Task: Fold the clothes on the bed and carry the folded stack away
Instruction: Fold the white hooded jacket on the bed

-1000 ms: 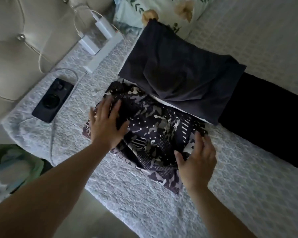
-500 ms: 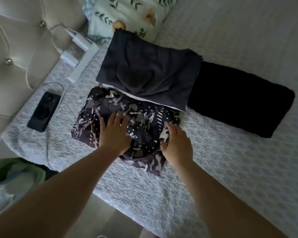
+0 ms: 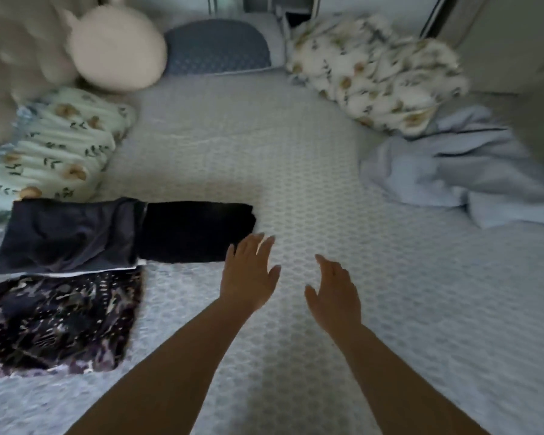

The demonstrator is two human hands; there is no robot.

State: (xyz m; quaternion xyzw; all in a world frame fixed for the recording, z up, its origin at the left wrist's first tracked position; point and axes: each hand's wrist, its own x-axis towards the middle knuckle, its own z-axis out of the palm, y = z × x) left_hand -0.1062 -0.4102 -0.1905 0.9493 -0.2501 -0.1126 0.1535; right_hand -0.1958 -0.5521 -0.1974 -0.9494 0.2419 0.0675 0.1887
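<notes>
Home bedroom — bed [image 3: 296, 171] with quilted cover, floral pillows [image 3: 374, 76], round cushion [image 3: 117, 48], tufted headboard [image 3: 10, 58] — folded clothes [image 3: 66, 233] laid out.

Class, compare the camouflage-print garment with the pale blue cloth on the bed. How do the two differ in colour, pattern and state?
The camouflage-print garment is dark with a busy pattern of patches and dots; the pale blue cloth is light and plain. The camouflage-print garment lies flat, folded into a neat rectangle; the pale blue cloth lies crumpled and unfolded. The garment is at the near left beside other folded clothes; the cloth is at the far right. Both rest on the bed, and neither is touched by the hands.
</notes>
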